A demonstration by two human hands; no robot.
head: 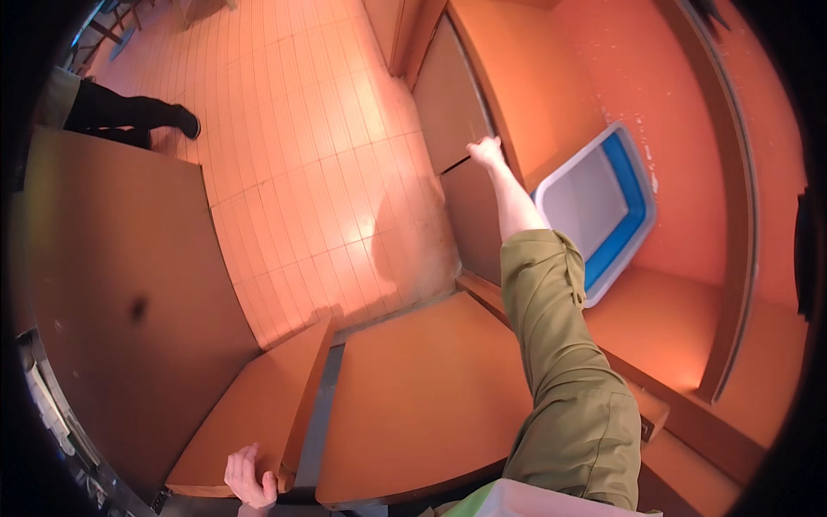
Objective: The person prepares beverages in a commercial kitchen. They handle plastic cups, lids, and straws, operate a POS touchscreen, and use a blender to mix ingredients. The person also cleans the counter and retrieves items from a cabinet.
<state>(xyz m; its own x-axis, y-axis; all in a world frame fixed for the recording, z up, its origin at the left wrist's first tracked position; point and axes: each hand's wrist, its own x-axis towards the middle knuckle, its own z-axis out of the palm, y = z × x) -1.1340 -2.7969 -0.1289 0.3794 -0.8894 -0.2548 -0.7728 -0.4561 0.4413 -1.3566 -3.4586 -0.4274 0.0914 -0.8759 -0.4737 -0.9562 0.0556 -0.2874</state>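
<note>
My right hand (486, 152) reaches forward from a rolled olive sleeve, its fingers bent at the top edge of a brown cabinet door (452, 97), close to the gap between two doors. Whether the fingers grip the edge is hard to tell. My left hand (251, 478) rests on the near end of a hinged wooden panel (258, 400) at the bottom left, fingers spread. A second wooden panel (426, 394) lies between my arms. Just right of my right forearm, a grey and blue plastic basin (575, 207) leans against the red wall.
A person's dark-trousered leg and shoe (142, 116) show at the upper left, beyond a large brown panel (129, 271). Pink tiled floor (310, 161) runs ahead. A wooden ledge (736, 258) borders the right. A pale plastic item (549, 501) is at the bottom edge, close to my body.
</note>
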